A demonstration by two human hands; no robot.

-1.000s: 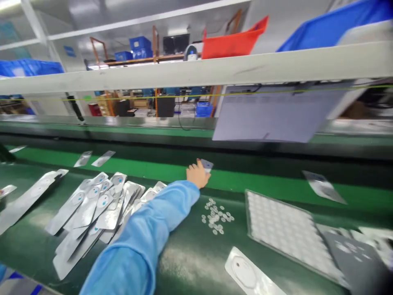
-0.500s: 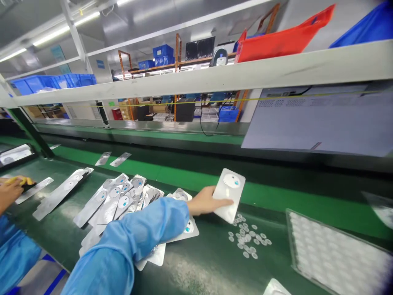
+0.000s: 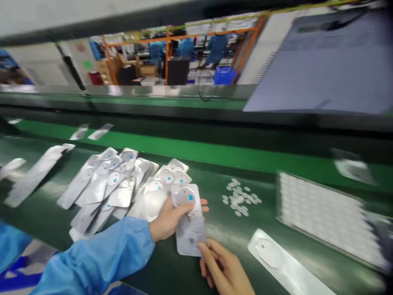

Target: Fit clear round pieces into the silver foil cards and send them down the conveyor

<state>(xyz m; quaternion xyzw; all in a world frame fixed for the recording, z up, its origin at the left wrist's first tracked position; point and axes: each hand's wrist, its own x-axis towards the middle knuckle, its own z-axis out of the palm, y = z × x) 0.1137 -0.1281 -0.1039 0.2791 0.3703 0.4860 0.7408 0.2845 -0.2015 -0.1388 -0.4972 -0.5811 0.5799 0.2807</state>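
A flat silver-white packet (image 3: pixel 189 229) with a round window and a blue dot near its top is held in front of me. My left hand (image 3: pixel 170 217), in a blue sleeve, grips its upper part, thumb on the face and fingers behind. At the lower right corner, the thumb and fingers of my right hand (image 3: pixel 225 264) pinch the same packet. Just left of my left hand lies a heap of similar packets (image 3: pixel 104 176), many with blue dots. Small round translucent discs (image 3: pixel 238 198) are scattered to the right of the held packet.
A clear tray (image 3: pixel 322 217) with rows of whitish round pieces lies at the right. Nearer me is a single packet (image 3: pixel 270 254) without a visible blue dot. More packets (image 3: pixel 37 176) lie far left, near a co-worker's blue sleeve (image 3: pixel 12 246). A green strip (image 3: pixel 215 153) runs behind.
My left hand has brought a packet back from beside the discs toward me. My right hand has come into view and taken its lower corner. The view has tilted down.
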